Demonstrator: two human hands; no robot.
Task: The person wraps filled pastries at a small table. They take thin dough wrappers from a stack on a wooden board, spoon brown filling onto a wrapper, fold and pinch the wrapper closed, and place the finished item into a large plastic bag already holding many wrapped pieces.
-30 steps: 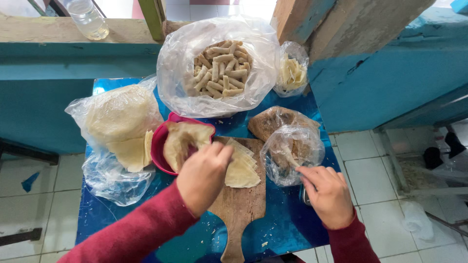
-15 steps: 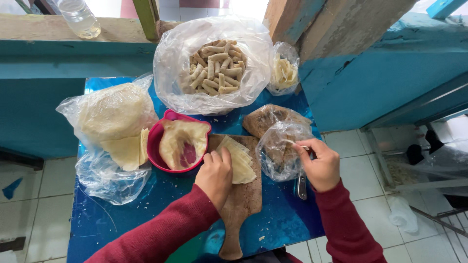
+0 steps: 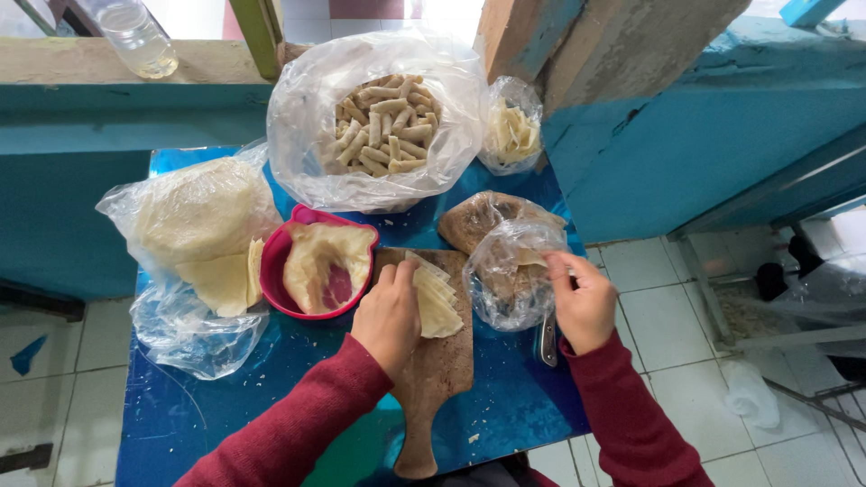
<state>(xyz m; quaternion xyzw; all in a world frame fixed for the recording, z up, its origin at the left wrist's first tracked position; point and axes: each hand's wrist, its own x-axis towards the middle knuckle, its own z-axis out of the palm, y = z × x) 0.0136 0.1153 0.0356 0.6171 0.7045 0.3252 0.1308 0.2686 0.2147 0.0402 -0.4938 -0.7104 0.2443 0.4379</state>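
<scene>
Pale yellow wrapper sheets (image 3: 435,302) lie fanned on a wooden cutting board (image 3: 437,370), which sits on a blue table (image 3: 180,424) with its handle pointing to the near edge. The left hand (image 3: 390,316) rests flat on the left part of the sheets, fingers pressed together and pointing far, seemingly to keep the thin stack from sliding. The right hand (image 3: 582,302) is at the mouth of a clear plastic bag (image 3: 510,275) just right of the board, thumb and fingertips pinching something small at the bag's rim; what it pinches is too small to tell. The bag appears to hold brownish filling, and its crumpled top stands up between the hand and the contents.

Left of the board, touching it, a pink bowl (image 3: 311,266) holds a loose wrapper. Further left a bag of wrapper sheets (image 3: 198,216) spills open. At the far side a large bag of rolled pieces (image 3: 379,122) crowds the table, with a smaller bag (image 3: 512,126) beside it. A metal utensil (image 3: 546,343) lies near the right wrist, and a glass jar (image 3: 135,36) stands on the far ledge.
</scene>
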